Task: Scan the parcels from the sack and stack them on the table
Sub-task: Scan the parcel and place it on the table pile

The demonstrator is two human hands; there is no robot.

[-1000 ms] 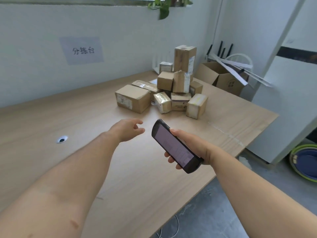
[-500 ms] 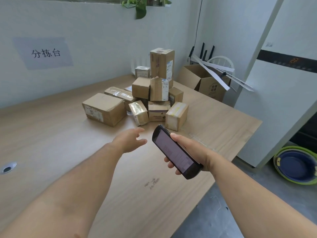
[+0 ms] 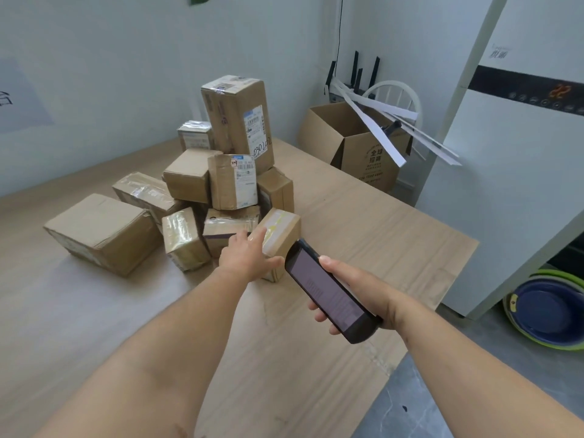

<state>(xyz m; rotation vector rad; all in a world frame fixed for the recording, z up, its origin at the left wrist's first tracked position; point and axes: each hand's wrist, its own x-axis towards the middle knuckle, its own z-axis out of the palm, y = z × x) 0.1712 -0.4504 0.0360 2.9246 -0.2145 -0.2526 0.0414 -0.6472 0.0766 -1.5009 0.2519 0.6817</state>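
Now on table: ten parcels, heaped.
Left hand: fingers straight, touching one front parcel.
Right hand: grips one scanner.

Person: left hand and right hand are bare, as are both forearms to the frame edge; left forearm bears a small dark mark near the elbow.

Found bare table open to the right of the parcel pile and in front of it, met the left hand and the scanner gripped by the right hand crowding its near right corner, and saw the wall near behind it.
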